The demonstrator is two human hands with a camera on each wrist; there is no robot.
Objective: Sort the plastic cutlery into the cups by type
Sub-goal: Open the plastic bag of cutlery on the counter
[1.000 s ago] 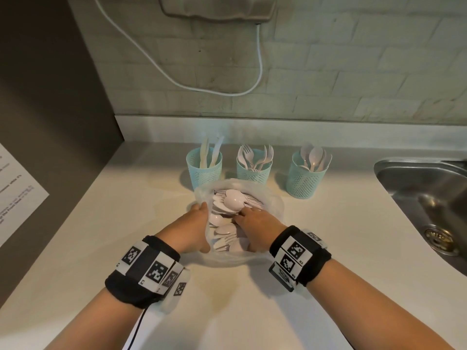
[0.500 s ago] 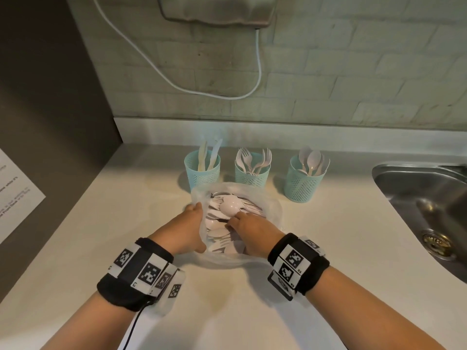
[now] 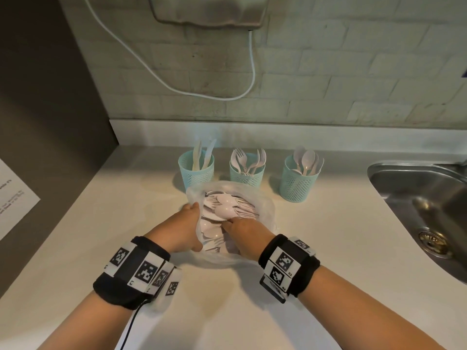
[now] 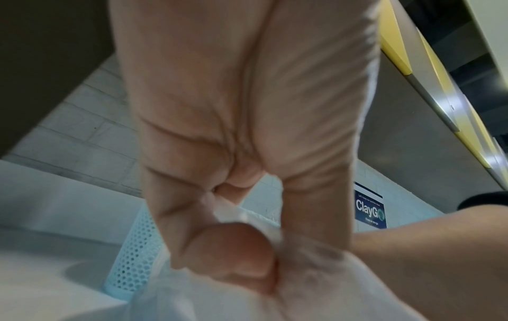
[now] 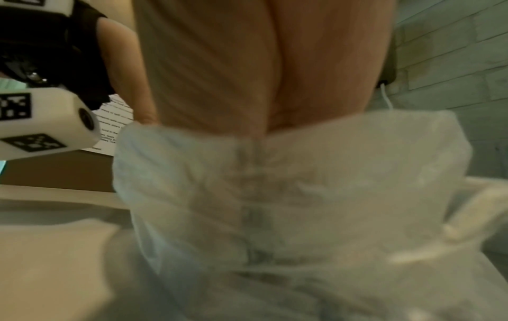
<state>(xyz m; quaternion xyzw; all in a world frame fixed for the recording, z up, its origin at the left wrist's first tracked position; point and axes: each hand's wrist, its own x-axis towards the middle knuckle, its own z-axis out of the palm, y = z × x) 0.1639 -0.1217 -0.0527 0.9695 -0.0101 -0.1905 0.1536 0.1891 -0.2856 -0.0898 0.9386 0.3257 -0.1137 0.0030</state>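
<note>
Three teal mesh cups stand in a row at the back: knives in the left cup [image 3: 196, 173], forks in the middle cup [image 3: 247, 176], spoons in the right cup [image 3: 298, 185]. In front of them a clear plastic bag [image 3: 266, 208] holds a pile of white cutlery [image 3: 227, 210]. My left hand [image 3: 194, 207] pinches the bag's left edge, thumb against fingers [image 4: 233, 245]. My right hand [image 3: 228, 221] is inside the bag's mouth, with thumb and forefinger pinched on a white piece whose type I cannot tell. In the right wrist view the bag [image 5: 288, 184] hides the fingers.
A steel sink [image 3: 417, 198] lies at the right of the pale counter [image 3: 328, 248]. A dark panel with a paper sheet [image 3: 15, 198] bounds the left. A white cable [image 3: 177, 87] hangs along the brick wall behind the cups.
Both hands stay at the bag. My right fingers have crept a little further into the pile; the left hand keeps its hold on the bag's edge.
</note>
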